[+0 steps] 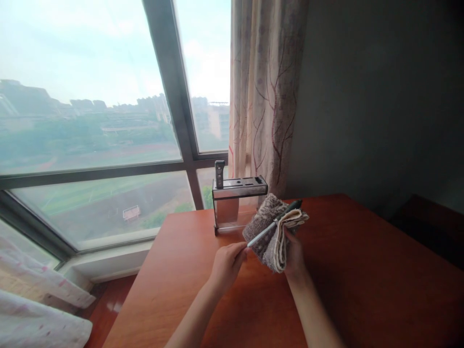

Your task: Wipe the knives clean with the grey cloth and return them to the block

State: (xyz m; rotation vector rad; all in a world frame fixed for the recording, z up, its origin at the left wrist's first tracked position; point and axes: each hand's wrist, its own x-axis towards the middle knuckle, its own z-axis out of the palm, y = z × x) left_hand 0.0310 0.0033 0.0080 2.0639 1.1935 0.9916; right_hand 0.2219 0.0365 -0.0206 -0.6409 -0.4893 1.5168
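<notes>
My left hand [229, 265] is closed, its fingertips pinching the near end of a slim tool. This tool has a pale silver shaft [261, 235] and a wider black end pointing up and to the right; its exact kind I cannot make out. It lies slanted across a folded grey-brown fluffy towel [263, 224] with a cream underside. From behind and below, my right hand [294, 255] grips the towel, its fingers mostly hidden by the folds. Both hands are above the table.
Behind the towel on the reddish-brown wooden table [188, 261] stands a clear-sided knife block [239, 191] with a metallic slotted top. A black riveted handle [219, 174] sticks up at its left. Beyond are a window, a patterned curtain [268, 96] and a dark wall.
</notes>
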